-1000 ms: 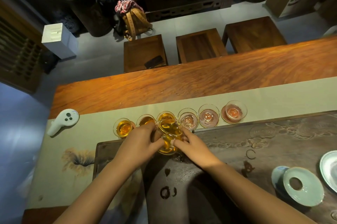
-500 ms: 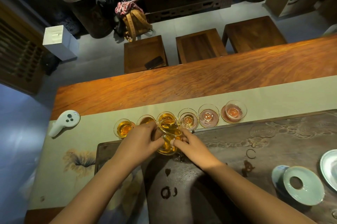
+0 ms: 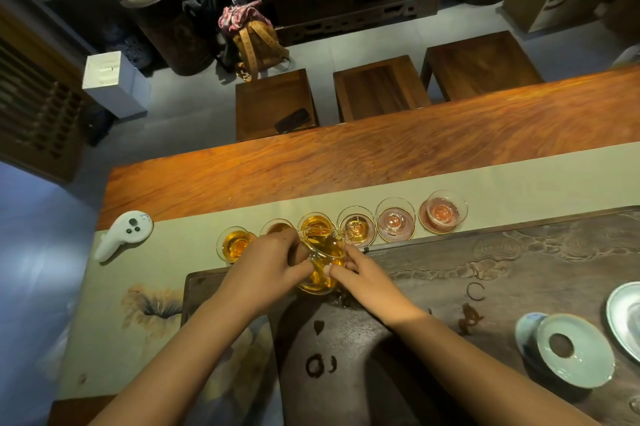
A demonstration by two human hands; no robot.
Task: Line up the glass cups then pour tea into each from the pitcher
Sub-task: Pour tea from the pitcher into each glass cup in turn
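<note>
Pitcher (image 3: 323,261) of amber tea sits between both hands, tipped forward with its lip over the fourth cup (image 3: 357,228) in the row, just beyond the right hand's fingertips. The left hand (image 3: 266,264) grasps the pitcher's near-left side and the right hand (image 3: 363,278) steadies its right side, both closed on the glass. Six cups stand in a line on the pale runner (image 3: 519,183) just past the hands, so the lining-up looks finished. The first cup (image 3: 237,245), left of the left hand, holds amber tea; the second cup (image 3: 277,228), partly hidden behind that hand, and the third cup (image 3: 316,223), right behind the pitcher, look filled too. The fourth shows only a little tea, so I judge it is being filled now. The fifth cup (image 3: 395,224) and sixth cup (image 3: 443,214), further to the right, appear empty. Roughly half the pouring seems left.
</note>
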